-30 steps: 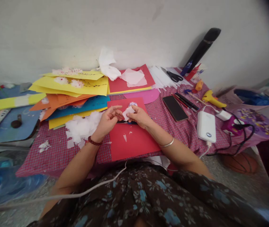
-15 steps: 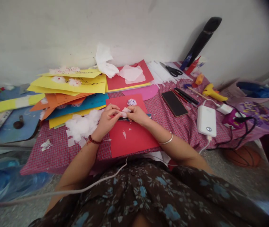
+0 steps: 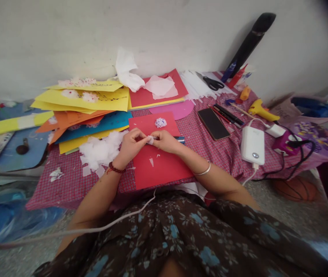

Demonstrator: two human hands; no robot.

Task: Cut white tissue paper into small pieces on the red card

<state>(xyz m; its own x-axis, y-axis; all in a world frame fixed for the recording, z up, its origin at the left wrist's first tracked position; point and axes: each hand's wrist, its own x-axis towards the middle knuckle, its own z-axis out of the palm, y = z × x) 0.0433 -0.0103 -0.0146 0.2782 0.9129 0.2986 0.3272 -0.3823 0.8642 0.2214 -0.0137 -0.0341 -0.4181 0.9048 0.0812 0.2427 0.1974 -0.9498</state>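
Over a red paper sheet, my left hand and my right hand meet fingertip to fingertip. Both pinch one small piece of white tissue paper, mostly covered by the fingers. A blue pen-like item lies behind my right wrist. Just beyond my hands, a small white and purple paper flower rests on the red sheet. Tiny white scraps are scattered nearer to me. Beside my left wrist sits a heap of white tissue pieces.
Yellow sheets with flowers are stacked at the back left. To the right lie a phone, pens, black scissors, a yellow glue gun and a white power bank with cables. A white cable crosses before my body.
My fingertips have drawn closer together, and the tissue piece looks smaller and more bunched between them. The camera view has shifted slightly.
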